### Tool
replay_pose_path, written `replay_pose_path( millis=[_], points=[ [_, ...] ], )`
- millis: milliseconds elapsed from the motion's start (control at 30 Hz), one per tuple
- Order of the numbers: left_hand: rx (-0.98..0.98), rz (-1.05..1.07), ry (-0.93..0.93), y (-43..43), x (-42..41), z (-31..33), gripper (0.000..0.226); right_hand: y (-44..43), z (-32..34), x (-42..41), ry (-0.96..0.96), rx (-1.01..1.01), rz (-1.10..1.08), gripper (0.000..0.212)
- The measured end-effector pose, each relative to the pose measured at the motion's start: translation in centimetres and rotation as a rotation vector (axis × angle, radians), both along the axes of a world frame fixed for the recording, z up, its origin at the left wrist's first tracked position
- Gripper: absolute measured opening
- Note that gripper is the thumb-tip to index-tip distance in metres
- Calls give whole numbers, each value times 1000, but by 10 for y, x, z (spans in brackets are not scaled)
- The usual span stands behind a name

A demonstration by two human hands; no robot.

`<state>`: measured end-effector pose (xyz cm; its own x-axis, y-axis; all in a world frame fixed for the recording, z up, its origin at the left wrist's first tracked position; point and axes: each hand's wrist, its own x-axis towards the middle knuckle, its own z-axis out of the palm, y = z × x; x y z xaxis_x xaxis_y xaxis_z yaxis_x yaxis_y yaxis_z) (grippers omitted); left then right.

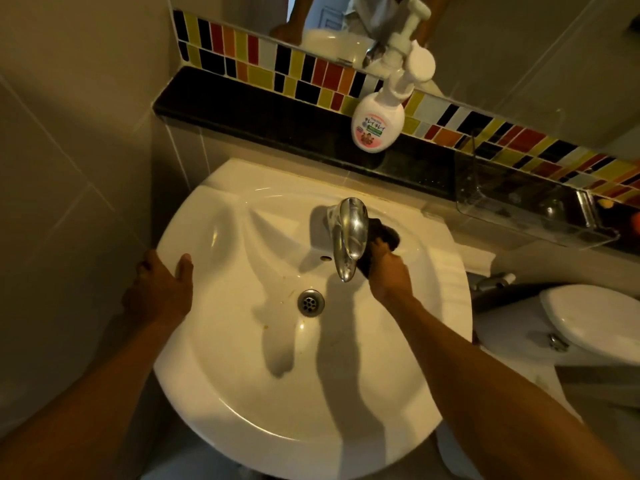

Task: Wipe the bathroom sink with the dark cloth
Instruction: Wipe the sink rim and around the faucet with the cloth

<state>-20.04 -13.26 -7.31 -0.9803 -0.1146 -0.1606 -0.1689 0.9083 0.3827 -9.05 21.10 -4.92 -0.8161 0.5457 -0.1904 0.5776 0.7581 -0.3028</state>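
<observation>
A white round sink [433,306] fills the middle of the view, with a chrome drain [311,303] in its bowl and a chrome faucet [348,237] at the back. My right hand [389,275] presses the dark cloth [382,233] against the sink deck just right of the faucet base; the faucet hides part of the cloth. My left hand [162,285] grips the sink's left rim, thumb on top. A few brown specks lie near the drain.
A white soap pump bottle [379,123] stands on the black ledge [242,112] behind the sink. A clear plastic tray [526,216] sits on the ledge at right. A white toilet cistern [595,323] stands right of the sink. Tiled wall on the left.
</observation>
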Motion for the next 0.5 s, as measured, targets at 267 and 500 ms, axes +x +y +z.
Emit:
replay_pose_path(
  millis=[267,500],
  points=[
    [65,-15,-113,-6,-1,6,73,30,54,26,48,-305,-55,30],
    [115,-6,-62,7,10,24,78,22,106,41,353,-879,-488,24]
  ],
)
